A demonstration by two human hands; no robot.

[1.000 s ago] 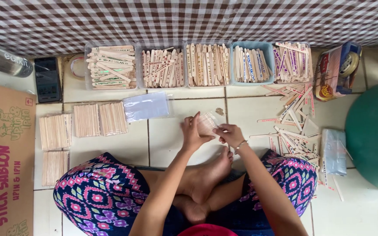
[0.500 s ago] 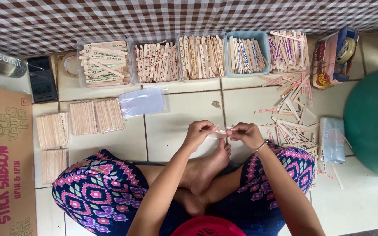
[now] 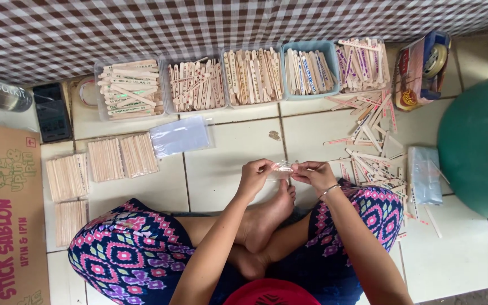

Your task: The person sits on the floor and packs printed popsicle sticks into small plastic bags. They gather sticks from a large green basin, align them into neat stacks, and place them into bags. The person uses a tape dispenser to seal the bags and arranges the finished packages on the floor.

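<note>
I sit cross-legged on a white tiled floor. My left hand (image 3: 255, 175) and my right hand (image 3: 313, 173) pinch the two ends of a small clear plastic bag (image 3: 282, 168) held between them, just above my bare feet. The bag looks crumpled and what it holds cannot be made out. A bracelet sits on my right wrist. Loose wooden sticks (image 3: 371, 135) lie scattered on the tiles to the right of my right hand.
A row of clear trays (image 3: 196, 85) and a blue tray (image 3: 310, 70) hold printed wooden sticks by the checked cloth. Neat stick stacks (image 3: 105, 161), a clear bag pile (image 3: 180, 135), a cardboard box (image 3: 4, 214), a green tub (image 3: 475, 147) and a tape roll (image 3: 435, 59) surround me.
My hands came down from the tiles ahead toward my feet and spread apart along the small clear bag. The camera view shifted slightly.
</note>
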